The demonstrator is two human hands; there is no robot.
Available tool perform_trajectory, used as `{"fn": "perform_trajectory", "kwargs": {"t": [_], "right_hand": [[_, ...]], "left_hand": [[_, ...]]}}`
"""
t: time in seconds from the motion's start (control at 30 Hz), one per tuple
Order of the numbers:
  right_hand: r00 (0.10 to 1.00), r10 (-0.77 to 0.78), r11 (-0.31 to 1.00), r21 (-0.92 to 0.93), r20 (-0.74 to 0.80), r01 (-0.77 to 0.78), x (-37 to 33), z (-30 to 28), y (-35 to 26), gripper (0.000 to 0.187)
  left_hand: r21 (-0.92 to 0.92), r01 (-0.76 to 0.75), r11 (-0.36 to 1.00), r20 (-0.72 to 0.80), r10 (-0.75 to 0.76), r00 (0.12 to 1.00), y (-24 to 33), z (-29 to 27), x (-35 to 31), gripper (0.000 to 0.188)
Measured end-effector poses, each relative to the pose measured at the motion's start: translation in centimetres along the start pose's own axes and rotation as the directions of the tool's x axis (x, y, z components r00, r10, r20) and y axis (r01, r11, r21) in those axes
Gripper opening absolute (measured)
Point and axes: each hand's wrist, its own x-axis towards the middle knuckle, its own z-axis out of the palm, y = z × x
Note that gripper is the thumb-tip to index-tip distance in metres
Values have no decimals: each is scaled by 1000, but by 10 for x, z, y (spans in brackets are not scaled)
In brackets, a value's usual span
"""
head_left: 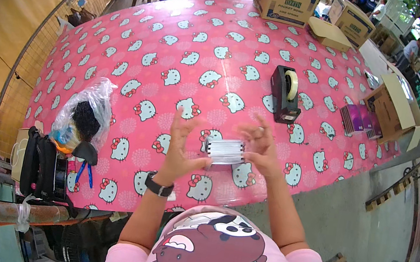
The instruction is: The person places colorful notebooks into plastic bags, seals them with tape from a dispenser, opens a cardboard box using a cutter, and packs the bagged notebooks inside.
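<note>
Two hands around a small white stack [225,152] — over a pink table [136,70].
The left hand [180,148] and right hand [263,154] have fingers spread, thumbs at its ends — touching or not, I cannot tell; a tape dispenser [282,100] stands beyond.

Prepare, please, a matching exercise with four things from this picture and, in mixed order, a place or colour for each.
1. tape dispenser
2. white bundle
3. plastic bag
4. purple packs

A. beside the open carton
B. left side of the pink tablecloth
C. black
D. between the left hand and right hand

Pairs: 1-C, 2-D, 3-B, 4-A
</note>
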Motion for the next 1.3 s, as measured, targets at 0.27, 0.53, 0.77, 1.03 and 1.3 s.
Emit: {"fn": "perform_trajectory", "kwargs": {"t": [0.27,0.53,0.77,1.03,1.3], "right_hand": [[954,301,894,-344,-15,-287,-17,1,24,102],[986,148,827,-556,81,-79,-22,-7,21,94],[949,108,892,-393,-296,-224,-18,-20,-14,49],[976,151,815,-540,-156,-212,-17,14,8,54],[998,21,595,-803,53,30,-7,18,7,66]], "left_hand": [[-182,177,967,61,-168,984,-45,36,-22,105],[-91,124,988,133,-112,985,-27,13,-20,114],[383,64,921,50,-90,995,24,-11,18,65],[476,82,876,-202,18,979,51,-5,50,15],[492,-365,790,353,203,913,53,-24,19,14]]}}
